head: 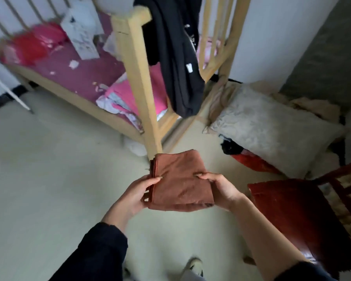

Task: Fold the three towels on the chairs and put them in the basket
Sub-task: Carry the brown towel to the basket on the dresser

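Observation:
A brown towel point(180, 181), folded into a thick rectangle, is held in the air in front of me above the floor. My left hand point(136, 195) grips its left edge, thumb on top and fingers underneath. My right hand point(221, 189) holds its right side the same way. A dark red wooden chair point(304, 218) stands at the lower right, its seat bare. No basket is in view.
A wooden crib point(138, 63) with pink bedding and clutter stands ahead, a black garment point(176, 57) hanging over its rail. A grey pillow point(272, 128) and a red-and-black item point(249, 159) lie on the floor at right. Pale floor spreads to the left.

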The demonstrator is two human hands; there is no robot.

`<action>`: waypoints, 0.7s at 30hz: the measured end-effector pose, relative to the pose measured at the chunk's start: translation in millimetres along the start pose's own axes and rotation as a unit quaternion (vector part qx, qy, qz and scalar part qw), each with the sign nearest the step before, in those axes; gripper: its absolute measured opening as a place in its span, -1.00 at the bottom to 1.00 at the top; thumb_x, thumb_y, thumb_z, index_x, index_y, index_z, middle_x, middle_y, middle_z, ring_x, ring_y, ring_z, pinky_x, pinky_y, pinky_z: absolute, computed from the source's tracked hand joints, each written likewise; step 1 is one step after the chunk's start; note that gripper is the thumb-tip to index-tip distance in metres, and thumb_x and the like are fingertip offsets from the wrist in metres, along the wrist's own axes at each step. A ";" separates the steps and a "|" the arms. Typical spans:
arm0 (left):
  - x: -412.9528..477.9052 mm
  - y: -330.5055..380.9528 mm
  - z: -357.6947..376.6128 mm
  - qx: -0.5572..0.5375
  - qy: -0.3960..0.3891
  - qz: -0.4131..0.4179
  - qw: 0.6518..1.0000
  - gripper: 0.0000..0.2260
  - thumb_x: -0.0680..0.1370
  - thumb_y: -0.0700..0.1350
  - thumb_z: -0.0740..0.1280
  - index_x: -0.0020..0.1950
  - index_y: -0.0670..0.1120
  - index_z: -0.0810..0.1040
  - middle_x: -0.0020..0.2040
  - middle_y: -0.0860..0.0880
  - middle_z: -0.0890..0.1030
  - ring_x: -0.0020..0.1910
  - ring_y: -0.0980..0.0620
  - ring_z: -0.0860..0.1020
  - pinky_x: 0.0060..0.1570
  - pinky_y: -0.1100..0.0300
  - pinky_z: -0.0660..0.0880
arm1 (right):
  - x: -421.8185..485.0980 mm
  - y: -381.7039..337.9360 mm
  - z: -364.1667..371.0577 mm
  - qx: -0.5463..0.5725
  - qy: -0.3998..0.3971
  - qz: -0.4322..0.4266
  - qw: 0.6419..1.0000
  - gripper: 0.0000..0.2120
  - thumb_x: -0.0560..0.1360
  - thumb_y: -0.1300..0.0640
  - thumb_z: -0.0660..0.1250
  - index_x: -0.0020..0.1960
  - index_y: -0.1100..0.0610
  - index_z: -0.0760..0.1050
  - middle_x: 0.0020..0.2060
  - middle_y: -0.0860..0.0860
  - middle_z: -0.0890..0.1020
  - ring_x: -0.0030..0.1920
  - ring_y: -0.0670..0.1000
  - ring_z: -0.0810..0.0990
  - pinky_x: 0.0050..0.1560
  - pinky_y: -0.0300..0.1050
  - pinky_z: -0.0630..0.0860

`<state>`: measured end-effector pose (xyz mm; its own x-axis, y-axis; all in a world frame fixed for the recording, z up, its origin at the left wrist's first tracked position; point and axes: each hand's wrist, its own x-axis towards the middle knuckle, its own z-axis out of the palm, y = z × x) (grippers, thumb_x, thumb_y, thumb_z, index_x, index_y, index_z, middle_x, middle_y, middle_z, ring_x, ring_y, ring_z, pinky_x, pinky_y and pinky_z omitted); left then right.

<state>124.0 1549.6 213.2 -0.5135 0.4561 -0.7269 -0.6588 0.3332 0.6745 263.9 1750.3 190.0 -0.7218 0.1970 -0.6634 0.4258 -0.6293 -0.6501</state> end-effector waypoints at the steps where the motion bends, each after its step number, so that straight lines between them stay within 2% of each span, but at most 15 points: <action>1: -8.3 5.4 -26.2 -0.015 0.018 0.013 1.000 -0.84 0.51 -0.12 0.38 0.08 -0.02 0.62 0.00 -0.04 0.62 -0.05 0.00 0.55 -0.33 0.21 0.50 | 13.3 -4.6 27.0 -0.025 -0.017 0.000 1.000 -0.49 0.31 0.09 0.45 0.25 0.10 0.56 0.29 0.21 0.54 0.32 0.24 0.48 0.33 0.23 0.41; 6: -36.9 29.1 -135.3 -0.067 0.081 0.066 0.992 -0.81 0.54 -0.12 0.33 0.13 0.03 0.58 0.00 0.00 0.61 -0.06 0.01 0.56 -0.28 0.19 0.48 | 60.1 -13.7 151.5 -0.097 -0.090 0.004 0.991 -0.52 0.33 -0.03 0.48 0.23 0.00 0.57 0.23 0.13 0.60 0.27 0.19 0.54 0.32 0.25 0.42; 11: -69.1 42.6 -277.1 -0.099 0.146 0.096 0.980 -0.79 0.55 -0.14 0.31 0.17 0.06 0.55 -0.05 0.01 0.59 -0.14 0.02 0.54 -0.31 0.19 0.45 | 110.5 9.3 300.4 -0.183 -0.136 0.006 0.974 -0.51 0.34 -0.10 0.47 0.24 -0.05 0.54 0.25 0.08 0.59 0.30 0.16 0.53 0.37 0.24 0.37; 13: -87.0 44.3 -345.9 -0.115 0.164 0.105 0.974 -0.79 0.56 -0.14 0.31 0.17 0.06 0.55 -0.04 0.00 0.59 -0.13 0.01 0.54 -0.26 0.16 0.47 | 126.9 26.1 372.6 -0.202 -0.152 0.018 0.967 -0.54 0.36 -0.08 0.46 0.23 -0.03 0.55 0.24 0.08 0.60 0.26 0.17 0.55 0.34 0.17 0.42; 15: -102.1 44.9 -397.8 -0.125 0.186 0.101 0.969 -0.79 0.57 -0.15 0.30 0.18 0.06 0.54 -0.03 0.00 0.59 -0.10 -0.01 0.55 -0.21 0.13 0.48 | 132.5 38.0 431.0 -0.233 -0.167 0.024 0.958 -0.60 0.41 -0.03 0.41 0.23 0.00 0.55 0.13 0.05 0.61 0.11 0.12 0.59 0.14 -0.01 0.54; 17: -119.1 45.3 -453.0 -0.136 0.209 0.107 0.962 -0.76 0.57 -0.15 0.29 0.22 0.06 0.52 0.02 -0.01 0.60 -0.06 -0.03 0.55 -0.19 0.11 0.48 | 138.6 50.9 492.4 -0.261 -0.180 0.030 0.948 -0.63 0.45 0.02 0.37 0.24 0.06 0.53 -0.01 0.04 0.58 -0.03 0.06 0.55 -0.05 -0.11 0.50; 19: -134.5 48.1 -506.6 -0.149 0.228 0.120 0.955 -0.75 0.57 -0.13 0.29 0.24 0.07 0.51 0.08 -0.04 0.59 -0.01 -0.07 0.55 -0.15 0.07 0.50 | 146.4 57.9 555.6 -0.282 -0.201 0.024 0.938 -0.64 0.46 0.05 0.35 0.24 0.09 0.53 -0.04 0.03 0.59 -0.08 0.04 0.54 -0.09 -0.13 0.49; 21: -143.8 53.5 -548.5 -0.168 0.236 0.127 0.949 -0.75 0.58 -0.12 0.29 0.24 0.08 0.51 0.12 -0.06 0.58 0.01 -0.09 0.54 -0.12 0.05 0.51 | 157.5 58.7 609.7 -0.304 -0.207 0.022 0.930 -0.66 0.46 0.06 0.36 0.22 0.07 0.54 -0.01 0.02 0.61 -0.04 0.04 0.55 -0.10 -0.14 0.49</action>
<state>-139.0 1049.2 282.9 -0.8158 0.0400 -0.5769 -0.5783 -0.0569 0.8138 -157.5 1286.0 273.1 -0.7909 -0.2041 -0.5769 0.5988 -0.0644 -0.7983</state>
